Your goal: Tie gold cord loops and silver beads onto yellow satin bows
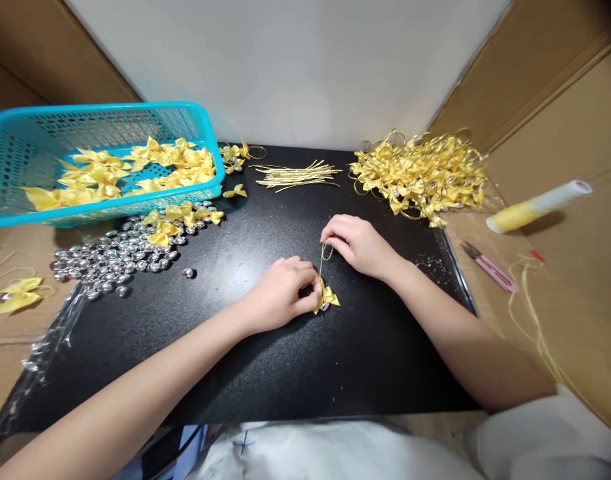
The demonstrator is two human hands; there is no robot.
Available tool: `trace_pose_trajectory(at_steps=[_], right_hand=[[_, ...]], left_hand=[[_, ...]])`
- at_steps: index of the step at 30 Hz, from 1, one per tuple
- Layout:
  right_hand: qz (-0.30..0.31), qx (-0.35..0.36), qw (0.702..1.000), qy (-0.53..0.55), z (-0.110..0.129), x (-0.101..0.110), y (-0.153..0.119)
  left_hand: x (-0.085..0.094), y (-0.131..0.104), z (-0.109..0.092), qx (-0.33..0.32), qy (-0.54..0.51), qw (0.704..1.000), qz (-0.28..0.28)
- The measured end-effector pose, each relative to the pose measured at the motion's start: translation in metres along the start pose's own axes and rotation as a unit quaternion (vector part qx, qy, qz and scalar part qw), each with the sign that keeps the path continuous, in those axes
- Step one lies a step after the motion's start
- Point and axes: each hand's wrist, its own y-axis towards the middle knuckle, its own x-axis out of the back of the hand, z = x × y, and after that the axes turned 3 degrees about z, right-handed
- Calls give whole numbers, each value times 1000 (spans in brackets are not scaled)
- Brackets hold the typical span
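Note:
Near the middle of the black board, my left hand (285, 293) pinches a yellow bow (330, 297) that has a silver bead (325, 306) at its lower side. A thin gold cord (321, 261) rises from the bow. My right hand (358, 245), above and to the right, has thumb and fingertips closed on the upper part of this cord, where a small loop shows. Behind the hands lies a bundle of straight gold cords (298, 176). The left fingertips hide part of the bow.
A blue basket (213, 163) of yellow bows stands at the back left, with silver beads (113, 257) before it. Finished-looking corded bows (420, 173) are heaped at the back right. Pink snips (490, 268) and a tube (540, 207) lie at the right.

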Motion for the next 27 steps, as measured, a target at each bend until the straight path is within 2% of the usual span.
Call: trace_pose_trajectory(at_steps=[12,17,22,27], right_hand=[[-1,-1,1000,-18,-4,-3,1],[-1,2,1000,24,-5,-3,1],[-9,13,999,42,-5,-4,1],[-7,5,999,42,-3,-2,1]], left_hand=[[-6,-1,2,15,-22,1000,-14],[-8,-4,6,15,-64,996,-58],[-5,-7,8,-6,-91,993,-73],[-2,-5,6,2,-110,990,-87]])
